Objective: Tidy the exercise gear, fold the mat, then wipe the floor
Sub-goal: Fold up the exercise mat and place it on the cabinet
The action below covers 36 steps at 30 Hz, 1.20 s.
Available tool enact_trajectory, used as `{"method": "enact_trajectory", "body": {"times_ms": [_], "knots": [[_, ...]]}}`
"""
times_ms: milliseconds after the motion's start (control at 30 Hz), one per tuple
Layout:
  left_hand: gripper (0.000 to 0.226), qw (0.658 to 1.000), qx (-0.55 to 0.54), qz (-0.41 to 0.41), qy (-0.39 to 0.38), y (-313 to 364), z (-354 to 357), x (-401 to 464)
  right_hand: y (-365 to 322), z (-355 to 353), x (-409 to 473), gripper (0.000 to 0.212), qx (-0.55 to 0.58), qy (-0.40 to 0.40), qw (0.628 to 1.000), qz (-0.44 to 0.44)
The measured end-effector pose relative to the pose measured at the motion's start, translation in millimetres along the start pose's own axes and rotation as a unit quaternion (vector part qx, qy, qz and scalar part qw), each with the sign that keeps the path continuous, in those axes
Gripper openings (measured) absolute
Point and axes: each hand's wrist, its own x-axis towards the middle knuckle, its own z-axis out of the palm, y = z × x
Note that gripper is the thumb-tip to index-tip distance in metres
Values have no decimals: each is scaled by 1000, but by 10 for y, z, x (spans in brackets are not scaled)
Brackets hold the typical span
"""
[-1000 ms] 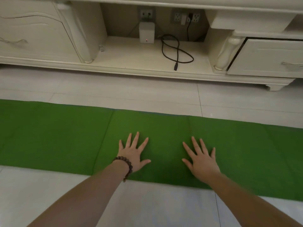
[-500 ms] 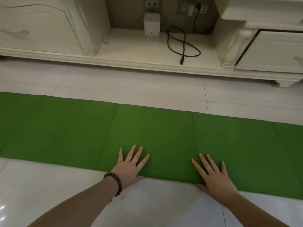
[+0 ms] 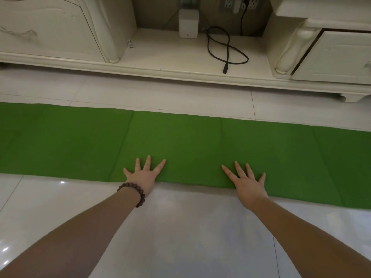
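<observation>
A: Hands?
B: Left hand (image 3: 143, 175), right hand (image 3: 248, 182) spread flat, holding nothing, on mat (image 3: 190, 145) near edge, six o'clock.
A: Step?
B: Likely folding. Mat lies unfolded, nine to three. Next: grip the edge, lift along a crease.

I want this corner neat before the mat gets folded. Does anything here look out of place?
A black cable lies in loose loops on the cabinet shelf, its free plug unconnected. The green mat lies flat, with nothing spilled on it.
</observation>
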Motion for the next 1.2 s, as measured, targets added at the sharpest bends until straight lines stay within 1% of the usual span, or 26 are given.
{"method": "enact_trajectory", "body": {"times_ms": [33, 67, 133, 167, 233, 300, 367, 467, 567, 700, 833, 900, 1033, 1133, 1200], "knots": [[81, 1000, -14, -4, -15, -15, 33, 10, -29, 14, 32, 84, 12, -23, 1000, 2], [79, 999, -19, -2, -27, -21, 76, 17, -36, 38, 64, 80, 19, -42, 999, 1], [91, 999, -4, 4, -43, -20, 159, 17, -35, 56, 98, 91, 19, -73, 997, 1], [94, 999, 3, 2, -42, -17, 182, 28, -25, 49, 106, 94, 17, -80, 997, 2], [93, 999, 2, -7, -42, -6, 160, 41, -5, -1, 89, 92, 25, -84, 996, 4], [89, 999, -2, -10, -32, 31, 76, -25, -9, -66, 7, 88, 52, -69, 996, 7], [85, 1000, -7, 2, 3, 96, -26, -202, -14, -116, -139, 81, 86, -27, 996, 11], [79, 998, 1, 31, 59, 215, -246, -664, -4, -262, -529, 71, 129, 35, 991, 28], [78, 996, -15, 32, 85, 272, -558, -1252, 28, -542, -1045, 66, 150, 58, 986, 47], [78, 995, -52, 15, 85, 304, -1146, -2172, 73, -1174, -1955, 64, 185, 56, 979, 70], [78, 994, -76, 10, 76, 395, -1960, -3203, 158, -2071, -3049, 61, 226, 60, 967, 101], [80, 993, -86, 18, 75, 474, -2443, -3757, 233, -2573, -3654, 60, 242, 59, 961, 123], [96, 991, -91, 51, 85, 700, -3322, -4800, 450, -3491, -4794, 58, 271, 73, 945, 170], [95, 989, -83, 82, 95, 959, -3768, -5375, 700, -3977, -5464, 57, 274, 95, 936, 197], [88, 987, -83, 97, 101, 1183, -3965, -5640, 922, -4191, -5799, 56, 279, 112, 929, 215]]}}
